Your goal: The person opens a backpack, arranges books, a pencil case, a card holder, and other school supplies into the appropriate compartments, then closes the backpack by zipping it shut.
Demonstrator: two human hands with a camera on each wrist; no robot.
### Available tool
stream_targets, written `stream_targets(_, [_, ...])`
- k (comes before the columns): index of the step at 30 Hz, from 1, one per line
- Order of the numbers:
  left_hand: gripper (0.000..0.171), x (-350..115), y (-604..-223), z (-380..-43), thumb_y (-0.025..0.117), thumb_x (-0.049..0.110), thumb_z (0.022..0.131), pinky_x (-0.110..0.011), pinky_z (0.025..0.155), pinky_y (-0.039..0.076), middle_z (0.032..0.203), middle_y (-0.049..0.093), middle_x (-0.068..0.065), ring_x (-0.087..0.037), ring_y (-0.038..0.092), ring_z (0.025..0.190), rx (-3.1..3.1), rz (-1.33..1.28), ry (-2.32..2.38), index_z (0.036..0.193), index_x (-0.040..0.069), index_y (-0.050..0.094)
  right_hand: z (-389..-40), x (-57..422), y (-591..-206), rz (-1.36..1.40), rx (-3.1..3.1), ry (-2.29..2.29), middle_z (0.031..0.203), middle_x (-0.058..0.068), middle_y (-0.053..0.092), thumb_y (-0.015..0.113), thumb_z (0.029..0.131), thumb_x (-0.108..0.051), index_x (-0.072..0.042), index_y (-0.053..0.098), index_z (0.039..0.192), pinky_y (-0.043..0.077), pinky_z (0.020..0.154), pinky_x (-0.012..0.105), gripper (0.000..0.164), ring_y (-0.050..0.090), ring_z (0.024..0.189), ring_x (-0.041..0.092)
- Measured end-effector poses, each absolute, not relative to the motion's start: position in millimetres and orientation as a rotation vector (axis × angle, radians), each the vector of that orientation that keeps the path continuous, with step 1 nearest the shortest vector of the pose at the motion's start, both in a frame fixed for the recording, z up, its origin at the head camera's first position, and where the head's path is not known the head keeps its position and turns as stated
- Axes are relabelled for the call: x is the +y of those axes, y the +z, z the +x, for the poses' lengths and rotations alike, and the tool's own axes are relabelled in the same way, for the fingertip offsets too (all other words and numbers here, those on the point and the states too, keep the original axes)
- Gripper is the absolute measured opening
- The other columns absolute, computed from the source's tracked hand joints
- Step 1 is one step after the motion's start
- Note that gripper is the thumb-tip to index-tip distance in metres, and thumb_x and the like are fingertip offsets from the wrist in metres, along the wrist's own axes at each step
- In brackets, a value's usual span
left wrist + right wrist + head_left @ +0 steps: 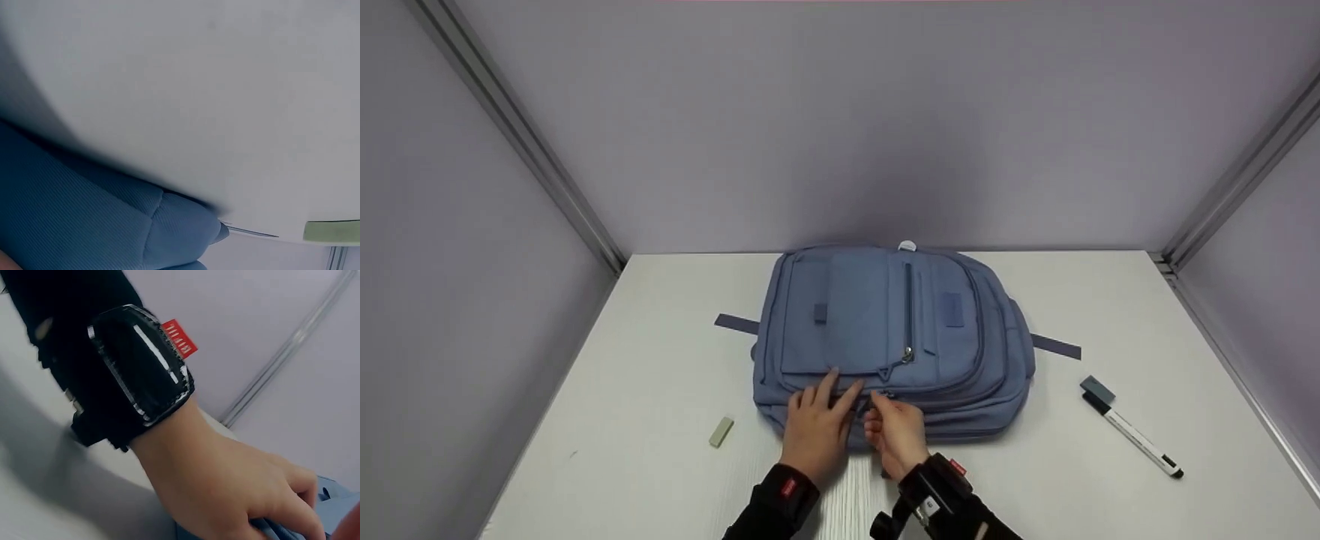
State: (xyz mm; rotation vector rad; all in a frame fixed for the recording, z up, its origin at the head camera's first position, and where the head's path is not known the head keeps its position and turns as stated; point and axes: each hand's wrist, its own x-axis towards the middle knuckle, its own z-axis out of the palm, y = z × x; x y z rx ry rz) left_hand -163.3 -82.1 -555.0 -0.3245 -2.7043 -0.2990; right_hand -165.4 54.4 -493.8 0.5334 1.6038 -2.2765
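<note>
A blue backpack (pixel 862 315) lies on its back on the white table, its front pockets facing up. On its near edge rests my left hand (pixel 815 424), the fingers spread over the fabric. Just right of it, my right hand (pixel 901 433) has its fingers curled and pinches a zipper pull at the near-side zipper; the fingers mostly hide the pull. The right wrist view shows the right hand (pixel 230 481) bent over the blue fabric. In the left wrist view, the backpack's side (pixel 101 219) fills the lower left, and only a sliver of the left hand shows.
Left of the backpack lies a small pale green block (pixel 721 432). To the right are a dark grey block (pixel 1098 388) and a white marker with black ends (pixel 1136 439). Dark straps (pixel 1057 346) stick out at both sides. Grey panels (pixel 885 120) enclose the table.
</note>
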Motion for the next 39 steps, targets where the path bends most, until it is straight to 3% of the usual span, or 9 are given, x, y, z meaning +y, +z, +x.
stream_targets(6, [0.050,-83,-555,-164,0.062,0.028,0.094,-0.048,0.098,0.043,0.149,0.050,-0.009,-0.027,0.056,0.113,-2.718,-0.325,-0.298,0.142,0.035,0.053,-177,46,-504,0.632,1.789,-2.267,0.065,0.002,0.059,0.058,0.099,-0.011,0.013,0.053,0.108,0.053,0.049,0.020,0.026,0.059,0.047,0.006])
stream_targets(11, [0.048,-83,-556,-163,0.063,0.028,0.093,-0.046,0.093,0.044,0.147,0.052,-0.009,-0.027,0.057,0.108,-2.696,-0.335,-0.284,0.140,0.035,0.055,-175,57,-511,0.596,1.804,-2.254,0.065,0.001,0.057,0.050,0.101,-0.006,0.015,0.055,0.106,0.051,0.049,0.019,0.022,0.056,0.049,0.005])
stream_targets(20, [0.044,-82,-555,-164,0.058,0.032,0.098,-0.048,0.098,0.043,0.148,0.052,-0.010,-0.026,0.057,0.112,-2.704,-0.351,-0.343,0.141,0.035,0.054,-169,117,-503,0.471,2.052,-2.148,0.063,-0.004,0.050,0.043,0.103,-0.010,0.000,0.057,0.090,0.040,0.045,0.019,0.021,0.046,0.049,0.005])
stream_targets(27, [0.045,-83,-554,-163,0.055,0.033,0.099,-0.049,0.103,0.041,0.151,0.048,-0.009,-0.027,0.054,0.116,-2.755,-0.324,-0.388,0.144,0.037,0.051,-188,167,-490,0.552,1.979,-2.236,0.061,-0.006,0.050,0.045,0.102,-0.009,-0.006,0.057,0.081,0.037,0.047,0.018,0.025,0.044,0.050,0.003])
stream_targets(32, [0.046,-81,-554,-166,0.059,0.033,0.097,-0.049,0.101,0.042,0.149,0.050,-0.009,-0.027,0.055,0.113,-2.741,-0.338,-0.407,0.142,0.037,0.053,-205,188,-480,0.609,1.942,-2.256,0.061,-0.009,0.049,0.046,0.101,-0.010,-0.007,0.056,0.082,0.037,0.047,0.014,0.022,0.043,0.051,0.000])
stream_targets(35, [0.042,-78,-548,-169,0.064,0.030,0.095,-0.050,0.098,0.043,0.144,0.053,-0.010,-0.028,0.055,0.110,-2.731,-0.315,-0.418,0.137,0.034,0.059,-210,194,-478,0.600,1.914,-2.230,0.062,-0.009,0.048,0.045,0.102,-0.012,-0.007,0.056,0.085,0.036,0.048,0.014,0.020,0.042,0.052,0.000])
stream_targets(39, [0.030,-58,-528,-173,0.072,0.023,0.089,-0.049,0.092,0.045,0.130,0.057,-0.013,-0.030,0.055,0.109,-2.676,-0.288,-0.403,0.118,0.021,0.068,-208,198,-479,0.602,1.893,-2.226,0.059,-0.009,0.045,0.045,0.102,-0.012,-0.008,0.056,0.082,0.034,0.047,0.016,0.023,0.040,0.050,0.001])
